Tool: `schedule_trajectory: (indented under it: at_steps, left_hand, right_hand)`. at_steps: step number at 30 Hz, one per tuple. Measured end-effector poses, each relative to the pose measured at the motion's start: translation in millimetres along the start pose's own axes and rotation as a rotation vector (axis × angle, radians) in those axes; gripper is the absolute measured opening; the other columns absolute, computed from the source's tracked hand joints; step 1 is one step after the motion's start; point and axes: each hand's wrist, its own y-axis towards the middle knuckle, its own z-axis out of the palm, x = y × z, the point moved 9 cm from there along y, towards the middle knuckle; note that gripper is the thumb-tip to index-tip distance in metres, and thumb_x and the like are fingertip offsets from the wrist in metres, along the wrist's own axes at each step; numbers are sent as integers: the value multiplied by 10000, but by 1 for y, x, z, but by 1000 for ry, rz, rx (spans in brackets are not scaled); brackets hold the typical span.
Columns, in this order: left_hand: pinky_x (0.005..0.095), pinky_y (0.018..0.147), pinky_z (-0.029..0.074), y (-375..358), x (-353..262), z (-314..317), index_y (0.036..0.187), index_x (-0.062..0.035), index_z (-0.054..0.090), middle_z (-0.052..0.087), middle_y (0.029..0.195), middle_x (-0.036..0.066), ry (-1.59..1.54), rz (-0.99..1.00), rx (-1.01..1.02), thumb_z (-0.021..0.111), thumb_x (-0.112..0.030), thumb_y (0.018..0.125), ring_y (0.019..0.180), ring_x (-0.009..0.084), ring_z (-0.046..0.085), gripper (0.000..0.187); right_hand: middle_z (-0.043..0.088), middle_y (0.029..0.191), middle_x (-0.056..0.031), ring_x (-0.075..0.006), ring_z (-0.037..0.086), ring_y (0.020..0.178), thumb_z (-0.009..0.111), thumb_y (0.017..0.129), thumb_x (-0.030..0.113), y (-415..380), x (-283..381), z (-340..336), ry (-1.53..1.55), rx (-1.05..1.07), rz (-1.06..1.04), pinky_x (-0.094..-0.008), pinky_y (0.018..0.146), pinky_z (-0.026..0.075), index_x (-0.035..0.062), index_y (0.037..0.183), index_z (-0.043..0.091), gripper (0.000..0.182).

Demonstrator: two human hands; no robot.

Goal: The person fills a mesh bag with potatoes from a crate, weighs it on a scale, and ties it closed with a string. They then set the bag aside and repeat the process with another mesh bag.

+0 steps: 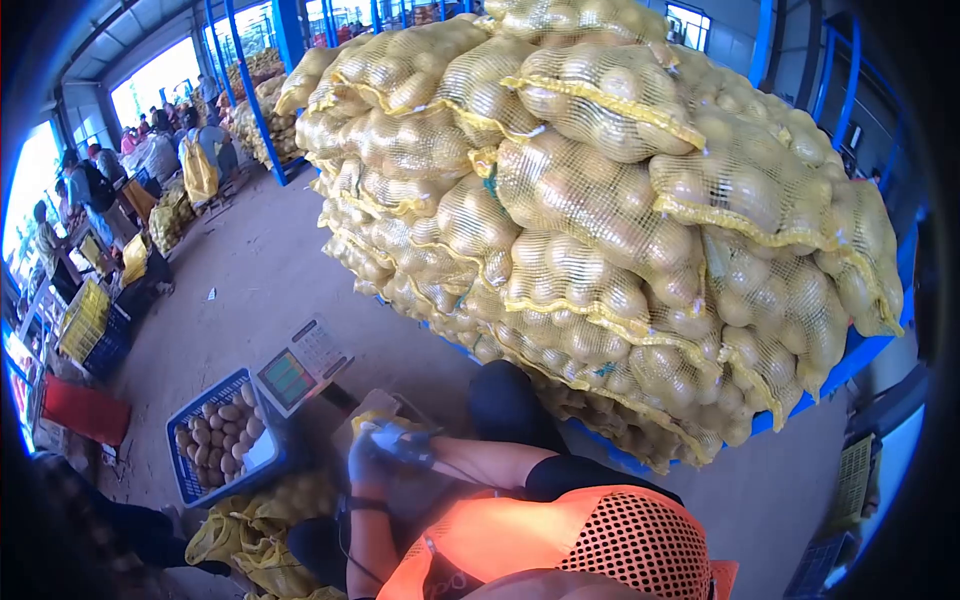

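Note:
My left hand (366,462) and my right hand (402,441), both in pale blue-grey gloves, come together low in the middle of the view. Their fingers are closed around a bunched piece of yellow mesh bag (372,419), most of it hidden by the hands. Just beyond them is the platform of a scale, whose display panel (287,381) has a green screen. Left of the hands, a blue plastic crate (186,481) holds many potatoes (218,437) and a white sheet. Yellow mesh bags (265,535) lie on the floor below the crate.
A tall stack of filled yellow mesh sacks (600,200) rises on a blue pallet frame (865,350) to the right. At far left are people (95,195) among sacks, a yellow crate (85,315) and a red bag (85,410). Another person's dark-clothed leg (110,520) is at lower left.

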Motion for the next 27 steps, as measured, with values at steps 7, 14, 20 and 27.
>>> schedule_trajectory:
  at_steps: [7, 14, 20, 27]
  left_hand:
    - [394, 592, 500, 22, -45, -86, 861, -61, 626, 651, 752, 35, 945, 596, -381, 527, -296, 922, 660, 246, 625, 262]
    - [297, 479, 370, -70, -52, 21, 695, -5, 555, 508, 560, 51, 1515, 998, -183, 534, -250, 915, 524, 95, 464, 330]
    - [212, 471, 288, -96, -50, 22, 631, -68, 535, 457, 567, -35, 1152, 806, -141, 499, -301, 951, 521, 40, 403, 397]
    - [371, 544, 399, -26, -14, -211, 921, -87, 543, 575, 723, 17, 105, 460, -355, 322, -584, 928, 618, 158, 512, 544]
  right_hand:
    - [627, 1120, -65, -213, 599, 993, 463, 955, 318, 73, 27, -17, 2836, -845, 88, -326, 856, 476, 77, 1188, 586, 357]
    - [621, 959, -61, -146, 574, 866, 554, 914, 160, 72, 33, -11, 3714, 119, -1162, -312, 754, 472, 26, 1118, 577, 245]
    - [580, 949, -50, -106, 535, 882, 588, 899, 179, 46, 17, -9, 3272, -772, -1115, -269, 761, 460, 32, 1041, 536, 210]
    - [571, 832, -25, -93, 536, 803, 603, 893, 209, 24, 13, 7, 3170, -745, -1238, -273, 694, 457, 40, 945, 571, 180]
